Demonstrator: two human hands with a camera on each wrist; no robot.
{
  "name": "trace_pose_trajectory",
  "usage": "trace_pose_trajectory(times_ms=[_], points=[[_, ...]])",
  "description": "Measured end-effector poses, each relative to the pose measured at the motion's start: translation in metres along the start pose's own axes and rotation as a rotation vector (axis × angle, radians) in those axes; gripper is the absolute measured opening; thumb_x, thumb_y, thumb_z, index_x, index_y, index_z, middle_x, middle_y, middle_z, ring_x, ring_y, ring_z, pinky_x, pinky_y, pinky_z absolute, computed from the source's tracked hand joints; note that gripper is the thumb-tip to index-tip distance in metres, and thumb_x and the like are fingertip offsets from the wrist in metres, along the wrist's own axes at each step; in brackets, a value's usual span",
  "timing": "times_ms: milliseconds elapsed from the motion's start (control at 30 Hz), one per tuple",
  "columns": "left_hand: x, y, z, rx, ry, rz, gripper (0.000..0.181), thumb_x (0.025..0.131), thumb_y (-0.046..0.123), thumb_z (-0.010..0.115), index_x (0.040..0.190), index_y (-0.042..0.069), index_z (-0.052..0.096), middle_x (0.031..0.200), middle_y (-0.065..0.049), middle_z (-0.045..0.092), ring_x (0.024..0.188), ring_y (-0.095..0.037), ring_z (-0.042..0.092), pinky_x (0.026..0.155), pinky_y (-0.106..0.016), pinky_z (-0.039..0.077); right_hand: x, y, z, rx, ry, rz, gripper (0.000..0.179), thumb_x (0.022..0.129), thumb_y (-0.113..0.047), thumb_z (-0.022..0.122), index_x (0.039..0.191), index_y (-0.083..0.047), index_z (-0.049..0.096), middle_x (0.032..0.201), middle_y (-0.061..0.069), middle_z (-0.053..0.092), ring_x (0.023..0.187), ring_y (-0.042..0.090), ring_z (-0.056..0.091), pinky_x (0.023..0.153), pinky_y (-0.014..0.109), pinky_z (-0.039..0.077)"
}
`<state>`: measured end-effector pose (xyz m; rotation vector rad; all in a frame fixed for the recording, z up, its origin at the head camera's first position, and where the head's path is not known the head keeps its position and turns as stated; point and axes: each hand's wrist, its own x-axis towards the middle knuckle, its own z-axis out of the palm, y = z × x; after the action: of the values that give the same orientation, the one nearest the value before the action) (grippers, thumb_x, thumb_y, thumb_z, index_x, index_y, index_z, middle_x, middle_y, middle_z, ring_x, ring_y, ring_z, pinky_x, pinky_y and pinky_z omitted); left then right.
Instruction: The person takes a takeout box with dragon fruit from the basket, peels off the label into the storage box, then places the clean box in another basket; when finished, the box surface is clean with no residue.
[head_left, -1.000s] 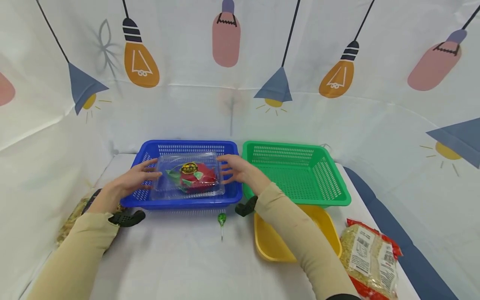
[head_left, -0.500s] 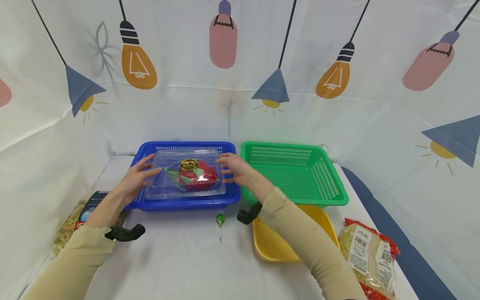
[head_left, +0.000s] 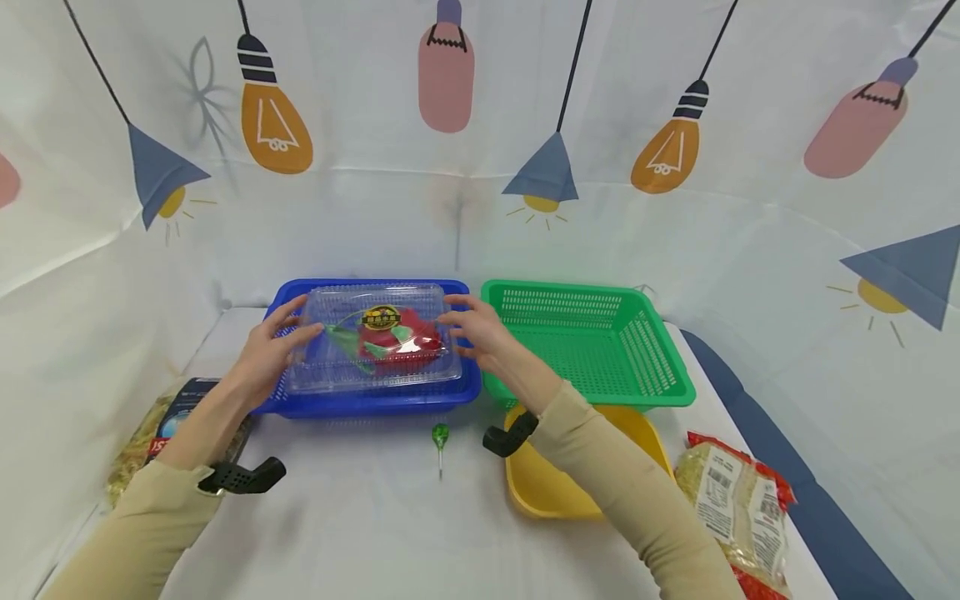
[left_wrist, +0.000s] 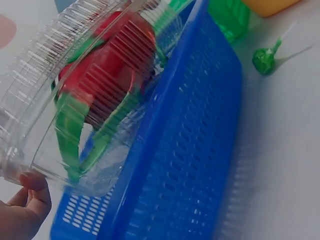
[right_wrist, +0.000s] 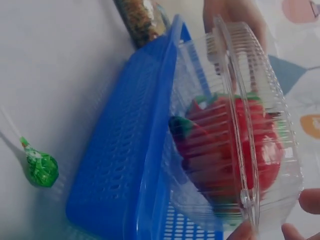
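A clear plastic clamshell box (head_left: 352, 293) with a black-and-gold label holds a red dragon fruit (left_wrist: 107, 70) with green scales. My left hand (head_left: 264, 354) grips its left end, the thumb on the corner in the left wrist view. At the opposite end my right hand (head_left: 483, 332) holds the box, with fingertips (right_wrist: 310, 201) showing at the edge of the right wrist view. The box is tilted, its far side higher, over the blue basket (head_left: 375, 407). The basket's floor is mostly hidden behind it.
A green basket (head_left: 585, 350) stands right of the blue one, with a yellow basin (head_left: 551, 487) in front. A green lollipop (head_left: 440, 435) lies mid-table. Packaged food bags lie at left (head_left: 142, 446) and right (head_left: 738, 508). A patterned curtain (head_left: 375, 217) closes the back.
The clear box with the dragon fruit has risen and tilted slightly, with both hands moving up along with it. The baskets and lollipop stay put.
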<state>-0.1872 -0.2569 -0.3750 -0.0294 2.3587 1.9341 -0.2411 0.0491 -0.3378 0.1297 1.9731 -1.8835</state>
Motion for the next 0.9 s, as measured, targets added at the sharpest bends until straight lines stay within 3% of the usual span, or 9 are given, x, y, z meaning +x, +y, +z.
trace_pose_trajectory(times_ms=[167,300,400,533,733,800,900], points=[[-0.009,0.009,0.002,0.01,0.019,0.028,0.077,0.103,0.037,0.055,0.162,0.024,0.009,0.161,-0.025,0.009,0.145,-0.045,0.02,0.114,-0.064,0.023,-0.012,-0.001,0.0,0.022,0.011,-0.043,0.043,0.096,-0.009,0.063,0.137,-0.022,0.056,0.119,0.004,0.056,0.094,0.018,0.049,0.076,0.031,0.044],[-0.015,0.015,0.002,0.036,0.026,0.04,0.074,0.104,0.038,0.053,0.162,0.023,0.01,0.159,-0.024,0.012,0.141,-0.042,0.026,0.102,-0.035,0.044,-0.021,-0.003,-0.001,0.027,0.016,-0.068,0.042,0.097,-0.009,0.063,0.136,-0.022,0.056,0.119,0.005,0.057,0.095,0.02,0.051,0.08,0.033,0.044],[-0.02,0.019,0.002,0.056,0.024,0.044,0.073,0.104,0.038,0.052,0.162,0.023,0.01,0.158,-0.023,0.014,0.138,-0.039,0.029,0.084,-0.017,0.045,-0.029,-0.004,-0.002,0.021,0.008,-0.079,0.042,0.097,-0.01,0.063,0.137,-0.021,0.055,0.123,0.007,0.055,0.1,0.022,0.052,0.084,0.036,0.045],[-0.029,0.023,0.0,0.122,0.029,0.049,0.073,0.104,0.038,0.052,0.162,0.022,0.012,0.157,-0.024,0.017,0.135,-0.037,0.03,0.089,-0.027,0.044,-0.04,-0.001,-0.001,0.009,-0.01,-0.083,0.045,0.097,-0.01,0.063,0.139,-0.019,0.051,0.124,0.009,0.053,0.102,0.023,0.052,0.085,0.037,0.046],[-0.048,0.023,-0.003,0.191,0.011,0.043,0.074,0.104,0.038,0.052,0.162,0.018,0.01,0.155,-0.029,0.019,0.13,-0.038,0.031,0.1,-0.065,0.033,-0.055,0.008,0.0,-0.024,-0.045,-0.063,0.054,0.096,-0.012,0.065,0.144,-0.017,0.044,0.124,0.011,0.054,0.109,0.028,0.055,0.087,0.037,0.05],[-0.055,0.021,-0.004,0.207,-0.001,0.033,0.075,0.104,0.038,0.052,0.162,0.017,0.008,0.153,-0.029,0.02,0.127,-0.036,0.033,0.097,-0.065,0.034,-0.061,0.011,0.001,-0.022,-0.066,-0.058,0.058,0.095,-0.013,0.066,0.147,-0.015,0.04,0.121,0.012,0.054,0.109,0.029,0.056,0.088,0.038,0.051],[-0.067,0.019,-0.009,0.261,-0.015,0.04,0.075,0.104,0.034,0.052,0.162,0.016,0.007,0.138,-0.021,0.03,0.114,-0.023,0.043,0.086,-0.047,0.042,-0.067,0.016,0.002,-0.027,-0.103,-0.058,0.064,0.094,-0.014,0.068,0.15,-0.012,0.037,0.118,0.013,0.055,0.108,0.029,0.056,0.09,0.04,0.052]])
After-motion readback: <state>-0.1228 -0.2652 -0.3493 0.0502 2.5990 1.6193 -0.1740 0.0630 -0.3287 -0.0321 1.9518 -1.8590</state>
